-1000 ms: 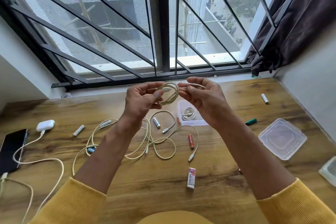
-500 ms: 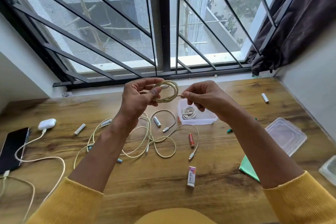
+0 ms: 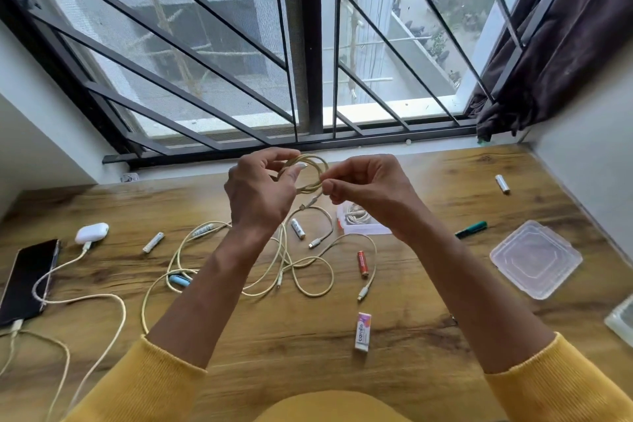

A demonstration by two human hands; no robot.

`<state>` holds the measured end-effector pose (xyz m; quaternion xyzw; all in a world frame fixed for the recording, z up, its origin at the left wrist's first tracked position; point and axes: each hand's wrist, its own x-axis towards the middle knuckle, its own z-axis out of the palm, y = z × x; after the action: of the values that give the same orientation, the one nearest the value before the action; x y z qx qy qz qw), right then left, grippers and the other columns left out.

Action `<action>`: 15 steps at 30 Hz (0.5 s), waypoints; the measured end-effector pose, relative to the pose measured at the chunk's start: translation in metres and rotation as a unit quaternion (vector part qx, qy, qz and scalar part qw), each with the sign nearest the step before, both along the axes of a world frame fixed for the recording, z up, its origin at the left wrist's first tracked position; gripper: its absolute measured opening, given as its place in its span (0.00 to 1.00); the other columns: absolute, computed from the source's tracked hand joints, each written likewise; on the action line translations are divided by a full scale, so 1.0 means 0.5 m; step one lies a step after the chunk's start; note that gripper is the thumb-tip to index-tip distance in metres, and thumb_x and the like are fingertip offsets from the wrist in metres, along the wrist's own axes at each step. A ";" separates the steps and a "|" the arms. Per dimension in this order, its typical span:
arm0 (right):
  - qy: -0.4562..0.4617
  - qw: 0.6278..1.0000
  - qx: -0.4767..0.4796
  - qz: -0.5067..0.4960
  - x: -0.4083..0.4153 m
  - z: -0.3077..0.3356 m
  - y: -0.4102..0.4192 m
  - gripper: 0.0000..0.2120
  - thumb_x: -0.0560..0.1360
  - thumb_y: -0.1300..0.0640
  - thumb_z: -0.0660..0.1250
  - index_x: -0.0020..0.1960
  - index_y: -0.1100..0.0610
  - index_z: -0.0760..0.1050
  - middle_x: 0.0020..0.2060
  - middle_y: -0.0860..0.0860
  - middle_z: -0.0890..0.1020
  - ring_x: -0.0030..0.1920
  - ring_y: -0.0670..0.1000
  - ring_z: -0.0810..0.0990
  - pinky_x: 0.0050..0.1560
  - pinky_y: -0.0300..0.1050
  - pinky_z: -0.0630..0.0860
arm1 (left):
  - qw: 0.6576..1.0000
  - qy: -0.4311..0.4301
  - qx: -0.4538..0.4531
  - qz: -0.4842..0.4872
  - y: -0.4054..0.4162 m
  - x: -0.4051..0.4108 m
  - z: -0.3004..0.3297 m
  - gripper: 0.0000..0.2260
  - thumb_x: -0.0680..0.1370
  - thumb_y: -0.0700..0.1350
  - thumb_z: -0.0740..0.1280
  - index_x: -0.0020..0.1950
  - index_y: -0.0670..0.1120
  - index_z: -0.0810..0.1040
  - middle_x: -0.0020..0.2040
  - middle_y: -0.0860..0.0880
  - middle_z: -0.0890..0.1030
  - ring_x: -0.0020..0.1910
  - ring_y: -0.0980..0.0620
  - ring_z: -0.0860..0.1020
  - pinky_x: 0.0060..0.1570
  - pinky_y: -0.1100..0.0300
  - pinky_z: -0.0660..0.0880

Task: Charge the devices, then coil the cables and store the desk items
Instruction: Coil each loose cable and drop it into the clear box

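Up over the worktop (image 3: pixel 445 336) our left hand (image 3: pixel 260 192) pinches the coiled cable (image 3: pixel 313 175), light and springy we reckon, while our right hand (image 3: pixel 368 188) nips its loose tail.

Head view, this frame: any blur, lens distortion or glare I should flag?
Head view: window bars and desk edges bow from wide-angle distortion; daylight through the window is bright, the sill nearly washed out; left hand, right hand and coiled cable slightly soft; no hard shadows.
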<state>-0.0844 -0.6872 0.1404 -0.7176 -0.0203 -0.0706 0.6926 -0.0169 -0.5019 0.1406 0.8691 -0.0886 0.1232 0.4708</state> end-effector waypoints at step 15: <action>-0.061 0.933 -0.290 -0.204 0.013 -0.011 0.027 0.06 0.74 0.55 0.79 0.48 0.54 0.85 0.51 0.50 0.82 0.51 0.49 0.85 0.47 0.53 0.85 | 0.998 -0.023 -0.034 -0.050 -0.018 -0.041 0.012 0.10 0.76 0.46 0.78 0.54 0.59 0.88 0.47 0.60 0.86 0.41 0.61 0.83 0.48 0.49 0.83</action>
<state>-0.0781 -0.6736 0.1350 -0.8702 0.0649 -0.2448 0.4226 -0.0372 -0.5108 0.1466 0.8439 -0.1390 0.1225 0.5035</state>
